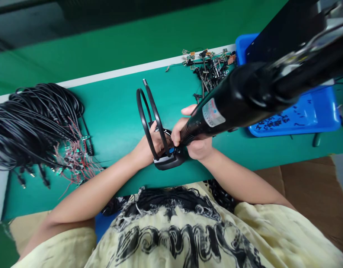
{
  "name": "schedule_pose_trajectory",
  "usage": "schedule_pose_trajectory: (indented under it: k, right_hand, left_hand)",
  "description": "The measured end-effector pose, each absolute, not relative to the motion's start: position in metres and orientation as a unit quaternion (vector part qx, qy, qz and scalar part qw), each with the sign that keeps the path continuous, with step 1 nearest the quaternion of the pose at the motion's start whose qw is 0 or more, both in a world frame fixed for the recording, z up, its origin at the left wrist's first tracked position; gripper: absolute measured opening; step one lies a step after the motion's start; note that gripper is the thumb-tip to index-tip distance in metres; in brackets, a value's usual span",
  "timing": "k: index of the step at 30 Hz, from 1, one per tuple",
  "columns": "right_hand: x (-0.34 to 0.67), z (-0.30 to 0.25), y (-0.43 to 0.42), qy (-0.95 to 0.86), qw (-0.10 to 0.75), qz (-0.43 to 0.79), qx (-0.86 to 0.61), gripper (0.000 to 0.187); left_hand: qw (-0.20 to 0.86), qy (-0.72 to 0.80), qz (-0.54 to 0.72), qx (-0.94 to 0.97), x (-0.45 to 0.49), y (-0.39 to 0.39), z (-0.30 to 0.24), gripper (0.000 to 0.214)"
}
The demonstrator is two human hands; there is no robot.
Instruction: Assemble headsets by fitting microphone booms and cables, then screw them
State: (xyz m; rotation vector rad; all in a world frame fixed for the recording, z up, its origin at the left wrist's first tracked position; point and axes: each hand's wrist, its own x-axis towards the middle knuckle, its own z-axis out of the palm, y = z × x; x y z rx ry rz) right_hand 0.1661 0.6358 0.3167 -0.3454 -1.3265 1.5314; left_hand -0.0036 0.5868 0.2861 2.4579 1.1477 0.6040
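Note:
My right hand [195, 143] is wrapped round the lower barrel of a black powered screwdriver [233, 104] that hangs in from the upper right, tip pointing down at a small black part [167, 160] on the green bench. My left hand [153, 143] grips that black part, which carries two tall black loops [147, 115] standing up from it. The driver's tip and the spot it touches are hidden between my fingers.
A big bundle of black cables with red wires and small boards [40, 126] lies at the left. Loose wired parts [209, 65] sit at the far edge. A blue tray [316, 115] with small screws stands at the right.

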Motion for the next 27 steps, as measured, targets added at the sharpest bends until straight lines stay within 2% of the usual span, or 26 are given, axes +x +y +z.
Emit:
schedule_pose_trajectory:
  k: [11,19,22,25,27]
  right_hand:
    - [0.165,0.308,0.636,-0.599,0.498,0.610,-0.144,0.051]
    - [0.163,0.312,0.637,-0.536,0.520,0.654,-0.120,0.046]
    - [0.165,0.322,0.644,-0.506,0.526,0.675,-0.106,0.053]
    - [0.173,0.332,0.658,-0.514,0.554,0.648,-0.096,0.058]
    - [0.180,0.335,0.671,-0.560,0.539,0.622,-0.095,0.056]
  left_hand:
    - [0.209,0.440,0.212,0.847,0.001,0.587,0.293,0.025]
    - [0.157,0.419,0.216,0.868,0.002,0.590,0.294,0.034]
    - [0.124,0.404,0.229,0.877,0.002,0.591,0.292,0.036]
    - [0.118,0.395,0.229,0.882,0.002,0.593,0.291,0.029]
    - [0.123,0.384,0.234,0.884,0.000,0.593,0.292,0.023]
